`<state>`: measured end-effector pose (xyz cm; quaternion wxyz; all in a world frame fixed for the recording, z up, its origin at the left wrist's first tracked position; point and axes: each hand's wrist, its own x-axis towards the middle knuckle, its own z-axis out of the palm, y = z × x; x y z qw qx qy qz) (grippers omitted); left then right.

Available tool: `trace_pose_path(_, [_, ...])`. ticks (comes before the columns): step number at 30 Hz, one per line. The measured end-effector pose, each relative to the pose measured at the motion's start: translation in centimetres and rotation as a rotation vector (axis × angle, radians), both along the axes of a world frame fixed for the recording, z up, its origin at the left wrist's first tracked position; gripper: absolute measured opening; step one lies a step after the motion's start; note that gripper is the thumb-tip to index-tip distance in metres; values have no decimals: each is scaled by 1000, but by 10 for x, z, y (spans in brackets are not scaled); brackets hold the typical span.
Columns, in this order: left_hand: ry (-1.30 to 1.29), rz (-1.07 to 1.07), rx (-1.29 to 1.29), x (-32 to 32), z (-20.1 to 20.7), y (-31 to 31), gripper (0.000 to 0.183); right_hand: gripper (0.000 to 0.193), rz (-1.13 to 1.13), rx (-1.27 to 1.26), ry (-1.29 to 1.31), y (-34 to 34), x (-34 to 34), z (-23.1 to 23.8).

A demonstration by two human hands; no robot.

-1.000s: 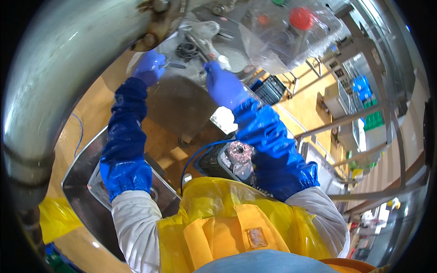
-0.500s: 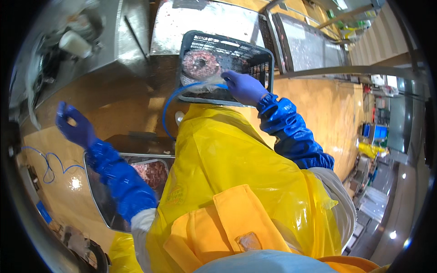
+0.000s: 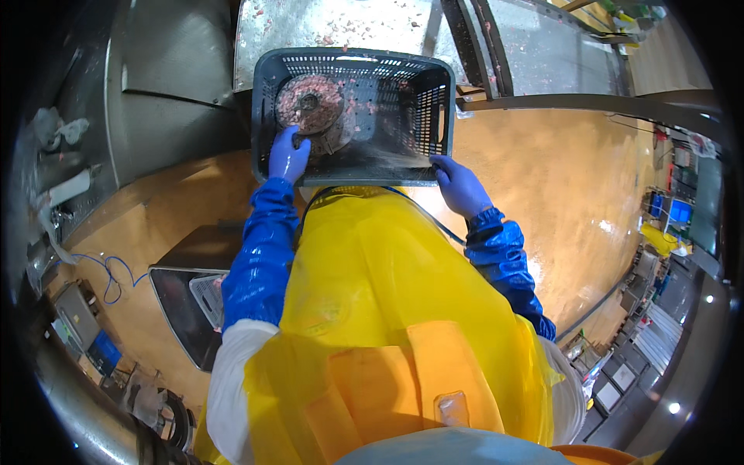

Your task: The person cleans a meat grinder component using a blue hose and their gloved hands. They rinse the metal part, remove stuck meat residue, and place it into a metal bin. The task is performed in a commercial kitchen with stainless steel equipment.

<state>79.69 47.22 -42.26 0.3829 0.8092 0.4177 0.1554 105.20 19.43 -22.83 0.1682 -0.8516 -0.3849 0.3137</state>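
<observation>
A dark, slotted plastic basket (image 3: pixel 387 56) stands in front of me. In its left part lies a round, ring-like part (image 3: pixel 329 116) with a hub in the middle, covered with bits of pink ground meat. A second round piece shows partly beneath it. My left hand (image 3: pixel 288 157), in a purple glove, has its fingers closed at the near-left edge of the ring-like part. By the basket's near right corner, my right hand (image 3: pixel 463 188) is closed round the end of a blue hose (image 3: pixel 434 219), mostly hidden by the glove. A water jet sprays leftward from it into the basket.
Beyond the basket is a metal table (image 3: pixel 333 27) strewn with meat scraps. Metal equipment (image 3: pixel 178 70) stands at the left, a metal rail (image 3: pixel 573 101) at the right. A dark tub (image 3: pixel 174 310) with a grey slotted piece is at lower left.
My left hand has come in from the far left to the ring-like part. My right hand has moved to the basket's near right corner with the hose. The basket appears farther left in view.
</observation>
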Motion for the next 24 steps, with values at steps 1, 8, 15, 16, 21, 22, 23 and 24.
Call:
trace_pose_path(1, [128, -31, 68, 16, -9, 4, 61, 33, -18, -19, 18, -6, 4, -6])
trace_pose_path(8, [720, -216, 311, 135, -46, -2, 106, 35, -101, -170, 98, -23, 31, -18])
trace_pose_path(15, [902, -213, 325, 161, -79, 4, 102, 37, -246, -219, 130, -30, 38, -27])
trace_pose_path(16, [916, -233, 292, 163, -78, 8, 104, 37, -239, -216, 123, -32, 36, -33])
trace_pose_path(21, [919, -327, 219, 162, -75, 21, 114, 37, -249, -254, 153, -40, 30, -37])
trace_pose_path(22, [907, -339, 223, 159, -69, 23, 114, 37, -246, -245, 147, -41, 32, -35])
trace_pose_path(23, [947, -380, 168, 160, -60, 28, 115, 37, -250, -237, 144, -43, 32, -35])
trace_pose_path(24, [919, -409, 110, 161, -53, 34, 115, 37, -255, -229, 141, -45, 32, -35])
